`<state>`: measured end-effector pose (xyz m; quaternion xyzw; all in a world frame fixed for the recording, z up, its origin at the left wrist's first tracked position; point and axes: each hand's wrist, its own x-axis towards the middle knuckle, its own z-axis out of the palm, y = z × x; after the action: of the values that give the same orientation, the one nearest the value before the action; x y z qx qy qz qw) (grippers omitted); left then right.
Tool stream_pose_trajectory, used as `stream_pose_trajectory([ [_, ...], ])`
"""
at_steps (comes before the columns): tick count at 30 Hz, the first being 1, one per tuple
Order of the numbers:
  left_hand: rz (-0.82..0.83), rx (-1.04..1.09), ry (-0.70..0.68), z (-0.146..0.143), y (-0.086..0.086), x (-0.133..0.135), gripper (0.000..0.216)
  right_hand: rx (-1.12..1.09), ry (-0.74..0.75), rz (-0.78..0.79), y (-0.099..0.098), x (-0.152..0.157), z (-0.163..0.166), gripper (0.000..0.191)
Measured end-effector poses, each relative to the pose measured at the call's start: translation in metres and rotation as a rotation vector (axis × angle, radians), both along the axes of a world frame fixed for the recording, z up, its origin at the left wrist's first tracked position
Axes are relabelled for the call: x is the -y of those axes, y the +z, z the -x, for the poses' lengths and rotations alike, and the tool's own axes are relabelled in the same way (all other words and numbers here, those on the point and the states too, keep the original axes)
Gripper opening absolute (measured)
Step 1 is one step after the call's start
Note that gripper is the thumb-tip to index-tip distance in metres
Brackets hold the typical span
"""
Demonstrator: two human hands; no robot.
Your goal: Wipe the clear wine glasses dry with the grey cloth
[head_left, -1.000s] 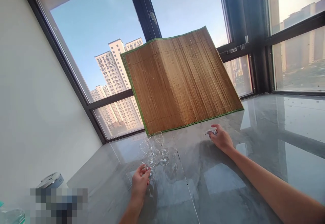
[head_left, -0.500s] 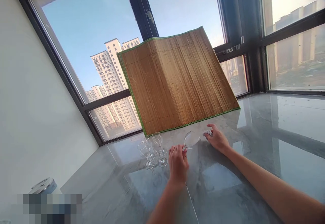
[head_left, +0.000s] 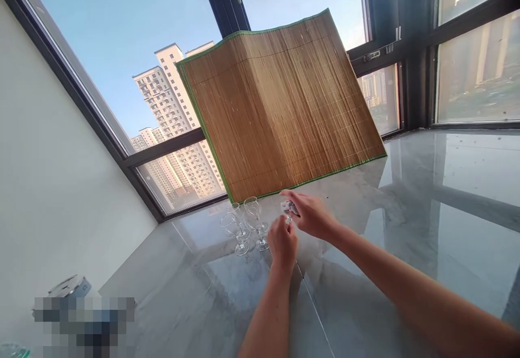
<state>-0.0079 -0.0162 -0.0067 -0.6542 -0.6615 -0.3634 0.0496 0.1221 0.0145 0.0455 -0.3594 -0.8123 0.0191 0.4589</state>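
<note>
My left hand (head_left: 282, 243) is closed around a small stemmed glass (head_left: 288, 220), and only a little clear glass shows above the fingers. Close beside it, my right hand (head_left: 314, 214) grips a crumpled white tissue (head_left: 289, 207) at the glass. Whether the tissue is inside the bowl or against its outside, I cannot tell, as the fingers hide most of it. Several more clear stemmed glasses (head_left: 252, 209) stand upright in a group just left of my left hand.
A bamboo mat (head_left: 276, 114) with green edging leans against the window behind the glasses. The grey marble-look surface (head_left: 182, 293) is glossy, with reflections and a seam. A white-and-blue container (head_left: 71, 287) stands at the lower left, partly blurred out.
My right hand has moved left with the tissue, from apart to right at the glass in my left hand. The glass's bowl, visible before, is now mostly covered. The view has tilted slightly down.
</note>
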Motion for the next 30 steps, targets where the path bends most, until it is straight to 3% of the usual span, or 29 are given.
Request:
stream_pose_trajectory([
  [4, -0.034, -0.128, -0.117, 0.005, -0.002, -0.001, 0.019, 0.055, -0.093, -0.097, -0.001, -0.012, 0.000, 0.042],
  [9, -0.052, -0.074, -0.175, 0.006, -0.006, -0.004, 0.022, -0.272, -0.192, 0.065, -0.012, -0.029, -0.029, 0.043],
  [12, -0.046, 0.002, -0.138, 0.007, -0.006, -0.005, 0.022, -0.431, -0.185, 0.188, -0.015, -0.033, -0.033, 0.040],
  [17, -0.088, 0.088, -0.083, 0.012, -0.002, -0.006, 0.024, -0.578, -0.154, 0.257, -0.020, -0.040, -0.032, 0.037],
  [21, -0.098, 0.081, -0.128, 0.013, -0.001, -0.007, 0.023, -0.573, -0.041, 0.340, -0.025, -0.046, -0.034, 0.032],
  [30, -0.135, -0.113, -0.171, 0.015, 0.000, -0.006, 0.026, -0.546, 0.008, 0.677, -0.027, -0.056, -0.042, 0.028],
])
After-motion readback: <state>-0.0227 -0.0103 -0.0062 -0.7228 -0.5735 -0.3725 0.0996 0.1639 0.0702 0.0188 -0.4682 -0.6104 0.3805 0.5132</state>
